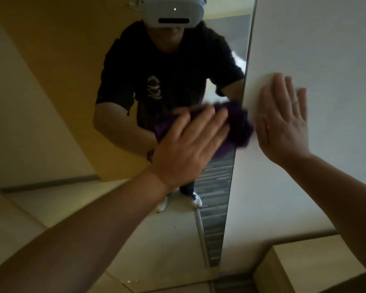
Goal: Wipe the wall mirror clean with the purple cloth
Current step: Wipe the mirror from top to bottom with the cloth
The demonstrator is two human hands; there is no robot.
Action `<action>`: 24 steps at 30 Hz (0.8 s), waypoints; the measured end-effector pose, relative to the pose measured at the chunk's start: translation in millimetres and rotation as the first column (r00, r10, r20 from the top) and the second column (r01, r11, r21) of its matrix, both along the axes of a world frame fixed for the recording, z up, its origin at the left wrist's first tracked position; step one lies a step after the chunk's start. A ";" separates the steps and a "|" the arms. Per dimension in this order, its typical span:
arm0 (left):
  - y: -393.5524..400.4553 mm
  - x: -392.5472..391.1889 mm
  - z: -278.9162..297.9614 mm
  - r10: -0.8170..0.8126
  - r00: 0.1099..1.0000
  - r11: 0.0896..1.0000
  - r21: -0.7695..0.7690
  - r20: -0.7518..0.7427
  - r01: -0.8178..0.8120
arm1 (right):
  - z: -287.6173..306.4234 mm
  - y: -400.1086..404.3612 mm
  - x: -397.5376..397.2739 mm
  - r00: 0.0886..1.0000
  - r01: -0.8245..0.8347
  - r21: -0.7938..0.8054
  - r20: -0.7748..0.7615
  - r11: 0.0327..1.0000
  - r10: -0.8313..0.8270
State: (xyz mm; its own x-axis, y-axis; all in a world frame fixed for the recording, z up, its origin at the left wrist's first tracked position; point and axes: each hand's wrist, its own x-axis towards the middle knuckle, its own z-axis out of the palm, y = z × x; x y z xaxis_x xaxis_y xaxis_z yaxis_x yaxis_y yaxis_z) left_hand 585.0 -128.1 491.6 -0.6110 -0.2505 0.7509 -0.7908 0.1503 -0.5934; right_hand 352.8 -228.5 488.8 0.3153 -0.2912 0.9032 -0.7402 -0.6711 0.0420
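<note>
The tall wall mirror (72,85) fills the left and middle of the view and reflects a person in a dark shirt with a white headset. My left hand (188,144) lies flat with spread fingers, pressing the purple cloth (241,127) against the glass close to the mirror's right edge. The cloth is bunched and sticks out past my fingertips, partly over the edge. My right hand (283,123) rests open and flat on the white wall just right of the mirror, holding nothing.
A white wall (315,39) runs along the mirror's right side. A light wooden cabinet top (309,265) sits at the bottom right, below my right forearm. The pale floor shows at the bottom left.
</note>
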 end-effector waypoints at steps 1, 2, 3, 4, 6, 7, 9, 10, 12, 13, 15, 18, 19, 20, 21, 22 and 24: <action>1.7 1.0 -30.0 0.010 0.999 0.999 0.035 0.044 -0.011 | -1.1 -1.8 0.2 1.000 -0.001 -0.014 -0.005 1.000 0.001; 3.5 1.6 -60.2 0.023 0.997 0.997 0.075 0.076 -0.029 | -1.5 -3.9 0.3 1.000 0.002 -0.024 -0.010 1.000 -0.002; 5.8 1.6 -92.3 0.045 0.991 0.990 0.131 0.126 -0.061 | -1.5 -6.4 0.4 1.000 0.008 -0.032 -0.013 0.999 -0.008; 9.5 1.5 -126.0 0.073 0.975 0.975 0.193 0.209 -0.114 | -1.3 -7.9 0.6 1.000 0.011 -0.037 -0.016 0.999 -0.012; 19.3 2.3 -190.7 0.108 0.933 0.926 0.306 0.344 -0.220 | -0.2 -10.2 -0.9 1.000 0.011 -0.053 -0.022 0.999 -0.012; 23.3 2.1 -212.9 0.117 0.926 0.894 0.368 0.360 -0.256 | -0.1 -10.8 -2.6 0.999 0.018 -0.066 -0.026 0.998 -0.020; 26.1 -0.4 -231.5 0.105 0.944 0.845 0.473 0.313 -0.250 | -0.6 -10.8 -4.1 0.998 0.032 -0.069 -0.043 0.997 -0.035; 27.2 -1.9 -230.2 0.085 0.957 0.840 0.497 0.279 -0.219 | -0.7 -9.3 -3.4 0.998 0.035 -0.055 -0.055 0.998 -0.038; 34.9 -4.1 -215.3 0.032 0.980 0.832 0.539 0.195 -0.134 | 2.1 -3.9 -1.4 0.997 0.043 -0.007 -0.066 0.999 -0.044; 39.1 -4.1 -206.9 0.007 0.990 0.822 0.563 0.142 -0.087 | 4.2 -0.3 -1.0 0.997 0.048 0.025 -0.061 0.999 -0.047; 51.0 -0.8 -187.5 -0.004 1.000 0.811 0.585 0.012 -0.003 | 7.4 10.2 1.4 0.999 0.035 0.107 -0.036 0.994 -0.031; 78.9 13.3 -154.3 0.049 0.988 0.833 0.552 -0.147 0.041 | 11.1 34.7 10.8 0.998 -0.032 0.220 0.062 0.975 0.018; 90.2 22.0 -143.1 0.060 0.980 0.843 0.536 -0.191 0.053 | 10.1 45.5 15.5 0.996 -0.044 0.232 0.086 0.972 0.025; 102.3 32.7 -132.6 0.067 0.972 0.853 0.518 -0.225 0.061 | 7.5 57.1 21.5 0.995 -0.055 0.226 0.098 0.973 0.034; 114.7 45.2 -122.9 0.075 0.966 0.864 0.499 -0.248 0.061 | 3.9 69.9 29.1 0.994 -0.072 0.207 0.101 0.976 0.052; 126.5 58.8 -113.0 0.079 0.961 0.877 0.476 -0.265 0.059 | 0.3 82.9 38.5 0.992 -0.092 0.189 0.101 0.978 0.074; 149.1 87.3 -95.1 0.088 0.952 0.904 0.424 -0.294 0.047 | -6.8 108.8 62.9 0.989 -0.130 0.188 0.092 0.974 0.114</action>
State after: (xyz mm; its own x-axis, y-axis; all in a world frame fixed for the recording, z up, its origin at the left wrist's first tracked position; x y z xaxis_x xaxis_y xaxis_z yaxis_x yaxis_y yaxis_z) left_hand 672.3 21.0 396.5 -0.3655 -0.5941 0.7166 -0.9256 0.3136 -0.2121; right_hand 415.8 -119.7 481.9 0.2879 -0.4263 0.8575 -0.6478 -0.7462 -0.1535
